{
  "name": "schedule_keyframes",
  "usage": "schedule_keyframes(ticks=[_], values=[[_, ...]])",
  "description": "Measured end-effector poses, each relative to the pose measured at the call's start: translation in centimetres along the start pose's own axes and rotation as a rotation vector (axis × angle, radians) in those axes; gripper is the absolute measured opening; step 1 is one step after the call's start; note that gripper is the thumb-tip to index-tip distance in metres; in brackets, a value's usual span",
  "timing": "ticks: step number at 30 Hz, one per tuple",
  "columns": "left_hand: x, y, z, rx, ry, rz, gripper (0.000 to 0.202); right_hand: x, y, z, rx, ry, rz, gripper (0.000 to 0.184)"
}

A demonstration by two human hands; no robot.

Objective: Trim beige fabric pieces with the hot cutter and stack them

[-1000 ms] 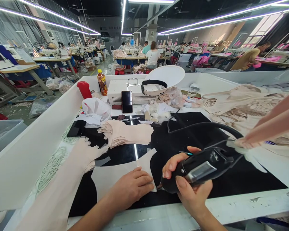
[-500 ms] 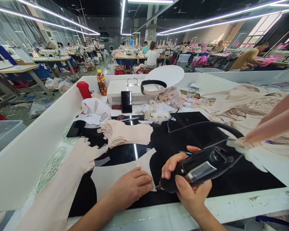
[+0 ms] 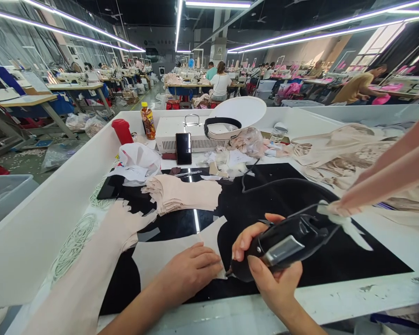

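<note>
My left hand (image 3: 192,272) lies flat on a pale cut fabric piece (image 3: 160,256), fingers stretched out near its right corner. My right hand (image 3: 270,274) wraps round a black corded handheld tool (image 3: 296,237), with a clear window in its side. The tool's narrow tip meets the fabric's lower right corner, close to my left fingertips; whether it presses down I cannot tell. A beige stretched band (image 3: 387,172) runs from the upper right to a white knotted strip (image 3: 338,214) at the tool's rear. The fabric lies on a glossy black sheet (image 3: 265,190).
Beyond the fabric lies a stack of beige fabric pieces (image 3: 185,193); longer beige fabric (image 3: 87,251) is at the left. A phone (image 3: 184,149) leans on a white vented box (image 3: 165,132). Bottle (image 3: 147,122), red container (image 3: 122,131) and heaped cloth (image 3: 363,144) stand around. People work beyond.
The tool in my right hand has shifted slightly left, and its rear with the knotted strip has swung left and a little down. My left hand has stayed almost still on the fabric.
</note>
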State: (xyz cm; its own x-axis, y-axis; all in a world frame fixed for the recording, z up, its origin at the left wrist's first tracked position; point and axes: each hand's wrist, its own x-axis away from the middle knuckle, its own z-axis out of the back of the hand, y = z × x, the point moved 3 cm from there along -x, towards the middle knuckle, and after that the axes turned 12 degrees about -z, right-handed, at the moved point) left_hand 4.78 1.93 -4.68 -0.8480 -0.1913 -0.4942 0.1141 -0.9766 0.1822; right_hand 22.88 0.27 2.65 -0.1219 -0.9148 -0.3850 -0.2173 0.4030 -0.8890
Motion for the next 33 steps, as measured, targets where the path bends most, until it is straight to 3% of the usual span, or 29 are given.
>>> schedule_keyframes(ticks=[7, 12, 15, 20, 24, 28, 33], values=[[0.4, 2.0, 1.3, 0.002, 0.000, 0.003, 0.013, 0.3, -0.8, 0.0, 0.025, -0.001, -0.070, 0.062], [1.5, 3.5, 2.5, 0.090, 0.002, -0.039, 0.012, -1.6, -1.1, 2.1, 0.049, 0.242, -0.041, 0.061], [1.3, 3.3, 2.9, 0.013, 0.029, -0.020, 0.019, -2.8, -0.6, 2.8, 0.030, 0.281, -0.016, 0.058], [-0.6, 1.9, 2.2, -0.134, 0.039, 0.174, 0.031, -3.5, 0.0, 2.1, -0.005, 0.247, 0.003, 0.050], [-2.1, 0.3, 0.7, -0.179, 0.017, 0.395, 0.016, -3.6, 0.3, 1.3, -0.037, 0.200, -0.015, 0.050], [-3.2, -1.1, 0.0, -0.070, -0.082, 0.537, 0.013, -3.8, 0.4, 1.2, -0.032, 0.193, -0.009, 0.047], [-4.2, -1.8, 0.0, 0.130, -0.086, 0.635, 0.013, -3.8, 0.5, 1.6, -0.005, 0.186, -0.016, 0.036]])
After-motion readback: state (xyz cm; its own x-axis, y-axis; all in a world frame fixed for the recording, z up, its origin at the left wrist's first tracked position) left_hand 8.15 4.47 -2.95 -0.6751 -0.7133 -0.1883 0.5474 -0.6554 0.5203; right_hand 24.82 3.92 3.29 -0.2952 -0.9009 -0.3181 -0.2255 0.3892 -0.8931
